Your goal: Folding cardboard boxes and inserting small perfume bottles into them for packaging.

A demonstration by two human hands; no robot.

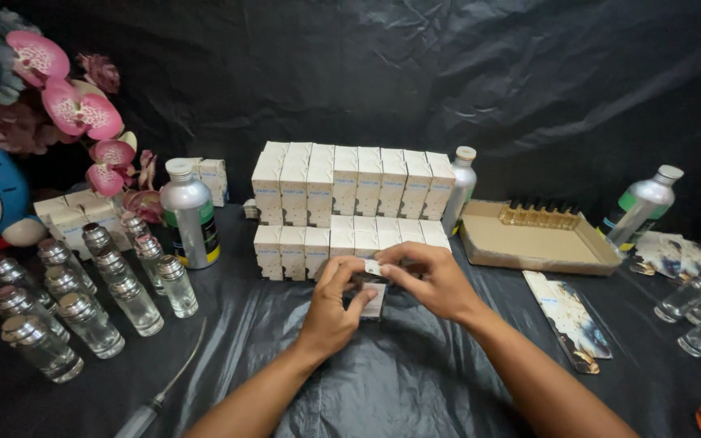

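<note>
Small white carton (373, 297) sits mid-desk, held upright between both hands just in front of the stacked boxes. Crinkled black plastic sheeting covers the desk (415, 373) and hangs as a backdrop behind it. Two tiers of matching white boxes (350, 182) with a pale blue band stand at centre; a silver bottle with a green and yellow label (188, 215) stands to their left, near rows of clear glass bottles with silver caps (83, 300). A shallow cardboard tray (529, 239) lies to the right, with flattened cartons (569, 316) in front of it. Pink artificial orchids (75, 105) fill the upper left corner. The left hand (330, 312) has its grip clamped on the carton's body; the right hand (436, 280) pinches the top flap.
</note>
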